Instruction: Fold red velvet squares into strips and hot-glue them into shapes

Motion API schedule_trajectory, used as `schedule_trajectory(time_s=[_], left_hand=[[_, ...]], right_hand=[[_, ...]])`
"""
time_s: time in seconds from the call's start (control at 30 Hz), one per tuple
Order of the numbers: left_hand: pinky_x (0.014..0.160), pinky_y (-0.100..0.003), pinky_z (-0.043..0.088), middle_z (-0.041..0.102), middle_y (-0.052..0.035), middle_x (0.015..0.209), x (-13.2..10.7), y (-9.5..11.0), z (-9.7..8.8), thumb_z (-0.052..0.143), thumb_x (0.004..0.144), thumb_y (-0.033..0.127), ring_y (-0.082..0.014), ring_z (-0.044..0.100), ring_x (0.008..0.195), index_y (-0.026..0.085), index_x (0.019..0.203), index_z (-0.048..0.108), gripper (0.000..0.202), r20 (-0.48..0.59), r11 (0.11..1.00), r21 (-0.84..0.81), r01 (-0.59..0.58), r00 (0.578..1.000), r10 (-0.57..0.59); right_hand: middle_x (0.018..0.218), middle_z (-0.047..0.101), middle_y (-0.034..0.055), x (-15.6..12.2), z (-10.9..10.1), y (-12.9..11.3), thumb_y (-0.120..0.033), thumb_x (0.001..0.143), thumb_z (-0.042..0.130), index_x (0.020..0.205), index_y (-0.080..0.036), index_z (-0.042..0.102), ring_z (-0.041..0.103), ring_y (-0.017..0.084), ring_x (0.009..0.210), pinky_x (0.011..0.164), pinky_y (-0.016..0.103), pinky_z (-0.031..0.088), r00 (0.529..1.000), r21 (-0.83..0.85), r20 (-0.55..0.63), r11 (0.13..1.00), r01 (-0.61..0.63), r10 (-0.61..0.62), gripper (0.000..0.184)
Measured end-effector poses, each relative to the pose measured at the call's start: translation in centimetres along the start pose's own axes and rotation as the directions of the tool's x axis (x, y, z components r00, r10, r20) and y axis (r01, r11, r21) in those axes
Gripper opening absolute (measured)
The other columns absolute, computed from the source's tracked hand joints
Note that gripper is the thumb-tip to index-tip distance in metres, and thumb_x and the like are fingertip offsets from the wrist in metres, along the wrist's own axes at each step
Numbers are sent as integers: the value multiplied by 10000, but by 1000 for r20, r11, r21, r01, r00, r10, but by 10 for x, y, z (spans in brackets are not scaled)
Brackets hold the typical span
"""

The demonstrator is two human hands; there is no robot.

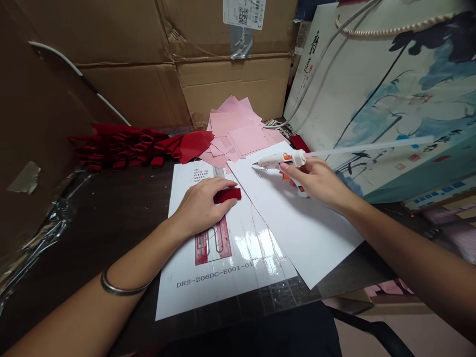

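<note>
Down on the dark surface [92,218] lay the printed sheet [171,297], and over it the left hand [201,206] had the small red strip [227,195] pinched between thumb and fingers! To its right, the right hand [322,182] wrapped its fingers round the glue gun [273,160], nozzle pointing left above the plain sheet [305,238]. Beyond, pink squares [247,136] overlapped, red pieces [130,144] heaped up leftward, cardboard [238,82] behind.

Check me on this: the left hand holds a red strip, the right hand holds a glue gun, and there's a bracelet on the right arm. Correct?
Wrong side: the head view shows the bracelet on the left arm. The left hand does hold a red strip, and the right hand a glue gun.
</note>
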State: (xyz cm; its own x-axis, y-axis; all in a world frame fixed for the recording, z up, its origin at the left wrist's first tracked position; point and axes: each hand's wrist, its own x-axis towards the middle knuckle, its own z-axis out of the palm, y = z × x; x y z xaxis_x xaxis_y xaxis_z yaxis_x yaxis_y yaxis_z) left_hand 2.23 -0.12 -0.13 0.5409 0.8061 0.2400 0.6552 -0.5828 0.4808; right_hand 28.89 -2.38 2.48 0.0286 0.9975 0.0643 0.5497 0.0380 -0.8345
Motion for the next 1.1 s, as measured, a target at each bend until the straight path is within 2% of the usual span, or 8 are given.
schedule_trajectory(time_s=[0.1, 0.2, 0.33, 0.53, 0.7, 0.9, 1.0, 1.1], left_hand=[[861, -382, 474, 700, -28, 1123, 1, 0, 0, 622, 842, 285, -230, 628, 1016, 238, 1104, 669, 270, 9, 999, -10, 30, 1000, -30], [853, -374, 473, 701, -22, 1121, 1, 0, -1, 635, 839, 302, -228, 631, 1012, 240, 1103, 670, 273, -3, 998, -21, 56, 998, -57], [858, -372, 470, 700, -18, 1128, 1, 0, 0, 644, 833, 299, -230, 633, 1021, 242, 1108, 670, 282, -6, 998, -25, 61, 998, -61], [844, -364, 470, 702, -19, 1114, 1, -1, 0, 648, 837, 300, -221, 634, 994, 234, 1117, 668, 289, -14, 999, -20, 47, 999, -47], [793, -348, 465, 700, -19, 1046, 0, 1, -1, 624, 865, 310, -199, 622, 909, 236, 1099, 676, 251, -4, 999, -34, 41, 999, -41], [751, -325, 456, 603, -53, 1024, -1, -2, 0, 513, 923, 247, -166, 575, 832, 194, 1037, 687, 215, -58, 999, -49, 9, 998, -12], [740, -332, 447, 594, -42, 925, -2, -4, -2, 513, 921, 249, -172, 559, 803, 190, 1017, 694, 213, 5, 1000, -18, -7, 1000, 7], [760, -338, 448, 591, -37, 909, -4, -4, -8, 517, 922, 259, -182, 560, 835, 209, 1009, 702, 210, 93, 999, -24, -41, 995, 43]], right_hand=[[547, 556, 21, -9, -12, -11, -620, 851, 564, 768, -176, 640, 448, 114, 444, 402, 270, 320, 980, 111, 145, 983, -149, 133, 458], [488, 549, 30, -18, -20, -25, -652, 839, 556, 758, -165, 668, 420, 114, 405, 373, 274, 280, 943, 96, 272, 969, -227, 194, 506], [447, 524, 20, -22, -17, -35, -642, 856, 535, 692, -172, 660, 380, 101, 383, 373, 276, 254, 926, 31, 313, 972, -231, 210, 513], [458, 539, 23, -18, -3, -38, -641, 863, 523, 646, -172, 614, 427, 109, 402, 402, 282, 284, 922, -38, 304, 970, -240, 240, 525], [495, 545, 21, -15, 3, -39, -666, 880, 467, 664, -170, 622, 437, 109, 425, 440, 289, 316, 908, -82, 380, 984, -159, 178, 562], [503, 534, 8, -13, 2, -49, -650, 883, 462, 721, -176, 658, 479, 124, 454, 462, 291, 325, 902, -260, 383, 960, -103, 201, 539], [499, 520, 1, -12, 2, -52, -659, 880, 455, 657, -186, 614, 473, 128, 458, 489, 300, 350, 914, -352, 363, 935, -49, 184, 548], [519, 518, -11, -12, 2, -55, -626, 892, 464, 673, -195, 595, 462, 122, 469, 511, 295, 341, 932, -395, 355, 915, 75, 77, 501]])
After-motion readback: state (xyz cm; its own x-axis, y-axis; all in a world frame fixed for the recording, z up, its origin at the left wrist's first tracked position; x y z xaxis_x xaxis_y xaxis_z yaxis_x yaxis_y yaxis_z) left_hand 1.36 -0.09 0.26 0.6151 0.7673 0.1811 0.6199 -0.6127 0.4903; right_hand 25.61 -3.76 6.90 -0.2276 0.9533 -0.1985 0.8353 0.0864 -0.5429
